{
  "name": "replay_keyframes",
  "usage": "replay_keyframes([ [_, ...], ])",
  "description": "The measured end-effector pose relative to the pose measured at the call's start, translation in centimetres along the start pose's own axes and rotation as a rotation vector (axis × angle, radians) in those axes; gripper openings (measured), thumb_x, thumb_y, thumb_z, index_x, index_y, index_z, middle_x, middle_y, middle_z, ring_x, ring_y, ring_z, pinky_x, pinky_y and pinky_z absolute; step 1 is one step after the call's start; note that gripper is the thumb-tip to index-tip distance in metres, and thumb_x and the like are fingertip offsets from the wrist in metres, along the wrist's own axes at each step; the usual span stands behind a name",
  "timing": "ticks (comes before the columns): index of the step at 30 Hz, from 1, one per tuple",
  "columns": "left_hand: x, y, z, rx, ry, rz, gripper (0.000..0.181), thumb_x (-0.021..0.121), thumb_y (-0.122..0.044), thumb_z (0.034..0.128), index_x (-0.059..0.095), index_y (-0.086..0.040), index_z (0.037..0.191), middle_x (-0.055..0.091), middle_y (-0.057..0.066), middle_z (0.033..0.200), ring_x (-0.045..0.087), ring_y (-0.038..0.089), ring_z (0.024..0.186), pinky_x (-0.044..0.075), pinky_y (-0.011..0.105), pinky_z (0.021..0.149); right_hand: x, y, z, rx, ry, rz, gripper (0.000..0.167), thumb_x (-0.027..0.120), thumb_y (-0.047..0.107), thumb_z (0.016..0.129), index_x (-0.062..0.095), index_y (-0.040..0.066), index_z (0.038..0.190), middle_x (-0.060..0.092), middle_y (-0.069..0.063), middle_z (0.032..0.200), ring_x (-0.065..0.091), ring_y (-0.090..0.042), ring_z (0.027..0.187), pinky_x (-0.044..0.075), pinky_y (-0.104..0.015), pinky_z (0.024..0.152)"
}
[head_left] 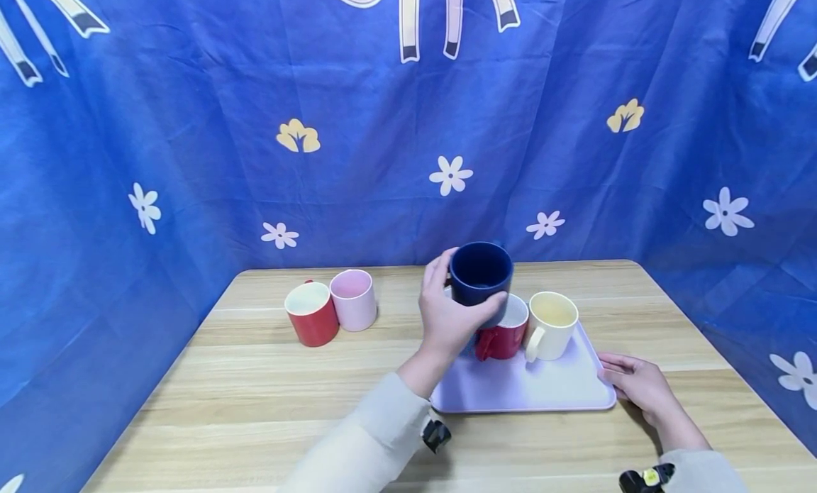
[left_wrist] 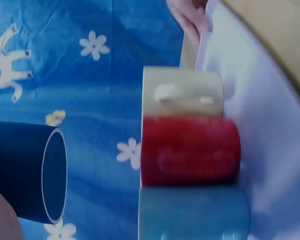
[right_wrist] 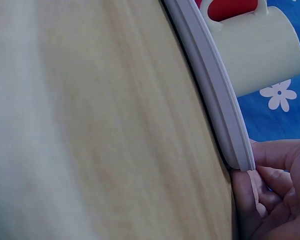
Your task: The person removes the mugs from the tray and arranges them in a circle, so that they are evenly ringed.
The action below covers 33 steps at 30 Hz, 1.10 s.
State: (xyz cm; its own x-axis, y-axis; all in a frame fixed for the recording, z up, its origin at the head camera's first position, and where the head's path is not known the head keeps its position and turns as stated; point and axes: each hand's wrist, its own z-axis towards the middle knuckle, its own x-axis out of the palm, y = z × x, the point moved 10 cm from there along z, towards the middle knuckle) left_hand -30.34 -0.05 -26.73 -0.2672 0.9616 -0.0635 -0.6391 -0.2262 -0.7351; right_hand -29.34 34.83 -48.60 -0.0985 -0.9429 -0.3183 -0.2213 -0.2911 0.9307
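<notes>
My left hand (head_left: 447, 316) grips a navy blue mug (head_left: 480, 287) by its side, raised above the lilac tray (head_left: 523, 394). In the left wrist view the navy mug (left_wrist: 20, 170) hangs apart from the mugs in the row. On the tray stand a red mug (head_left: 501, 340) and a cream mug (head_left: 554, 326), side by side. A blue mug (left_wrist: 195, 212) stands beside the red one, mostly hidden in the head view. My right hand (head_left: 641, 386) pinches the tray's right edge (right_wrist: 240, 145), with fingers above and below the rim.
A red mug with a white inside (head_left: 313, 316) and a pink mug (head_left: 355, 301) stand together at the back left of the wooden table (head_left: 255, 408). A blue patterned cloth (head_left: 383, 124) hangs behind the table and along its sides.
</notes>
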Motion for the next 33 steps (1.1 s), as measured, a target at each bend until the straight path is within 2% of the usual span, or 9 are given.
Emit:
replay_keyframes([
  [6,-3.0,1.3,1.0,0.011,-0.069,0.017,0.075,0.091,-0.020,0.0571,0.059,-0.006,0.124,0.055,0.008,0.119,0.053,0.022,0.103,0.050,0.039,0.081,0.0,0.0,0.0,0.000,0.000,-0.004,0.053,0.066,0.007,0.088,0.044,-0.016,0.131,0.064,-0.021,0.114,0.063,-0.003,0.081,0.055,-0.026,0.069],
  [15,-6.1,4.6,1.1,-0.018,-0.101,0.098,0.074,0.090,-0.020,0.0575,0.059,-0.003,0.123,0.055,0.014,0.117,0.051,0.026,0.105,0.050,0.044,0.082,0.0,0.3,-0.1,0.005,-0.009,-0.005,0.053,0.067,0.007,0.087,0.046,-0.015,0.130,0.065,-0.020,0.113,0.063,-0.003,0.080,0.055,-0.026,0.068],
  [24,-8.3,8.3,0.3,-0.094,-0.140,0.197,0.071,0.090,-0.021,0.0564,0.061,-0.004,0.120,0.056,0.015,0.114,0.051,0.026,0.103,0.048,0.041,0.082,0.1,0.3,-0.2,0.005,-0.004,-0.007,0.052,0.066,0.007,0.087,0.046,-0.015,0.130,0.064,-0.021,0.113,0.063,-0.004,0.081,0.055,-0.027,0.069],
  [33,-9.4,11.5,-0.4,-0.172,-0.135,0.244,0.068,0.091,-0.021,0.0579,0.062,-0.005,0.118,0.055,0.015,0.110,0.050,0.027,0.102,0.047,0.040,0.086,0.0,0.2,-0.2,0.008,-0.006,-0.016,0.052,0.066,0.007,0.088,0.046,-0.015,0.131,0.064,-0.022,0.113,0.063,-0.005,0.082,0.055,-0.027,0.069],
])
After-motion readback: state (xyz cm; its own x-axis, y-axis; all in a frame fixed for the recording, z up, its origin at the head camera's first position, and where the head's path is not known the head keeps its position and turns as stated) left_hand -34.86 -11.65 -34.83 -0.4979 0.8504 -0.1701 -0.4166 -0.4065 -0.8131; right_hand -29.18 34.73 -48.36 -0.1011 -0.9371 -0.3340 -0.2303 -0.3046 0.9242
